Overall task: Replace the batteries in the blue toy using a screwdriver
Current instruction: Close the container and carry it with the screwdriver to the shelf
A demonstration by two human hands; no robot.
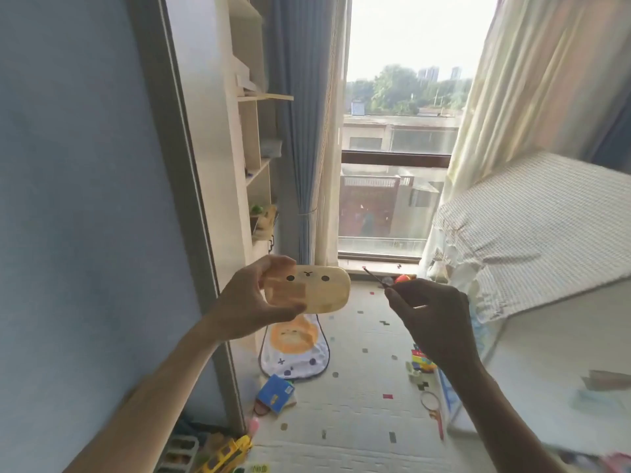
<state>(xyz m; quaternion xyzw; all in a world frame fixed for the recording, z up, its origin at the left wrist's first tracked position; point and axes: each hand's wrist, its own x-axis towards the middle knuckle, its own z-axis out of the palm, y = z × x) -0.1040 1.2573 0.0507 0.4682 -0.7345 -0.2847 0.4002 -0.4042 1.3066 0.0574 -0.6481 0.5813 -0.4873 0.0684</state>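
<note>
My left hand [254, 300] holds up a rounded, tan-yellow toy [316, 290] at chest height, gripping its left end. The toy's side facing me shows two black dot eyes and a small mouth mark. My right hand [432, 317] is raised to the right of the toy, fingers pinched on a thin dark screwdriver [375, 277]. The screwdriver's shaft points up and left toward the toy, its tip a short gap from the toy's right end. No batteries are visible.
Below lies a pale play mat [358, 387] strewn with things: a lion-print bib [295, 349], a blue box [276, 393], a yellow toy truck [227, 454], colourful toys [421, 363]. A checked bed [532, 240] stands on the right, shelves [259, 158] on the left, a window [396, 165] ahead.
</note>
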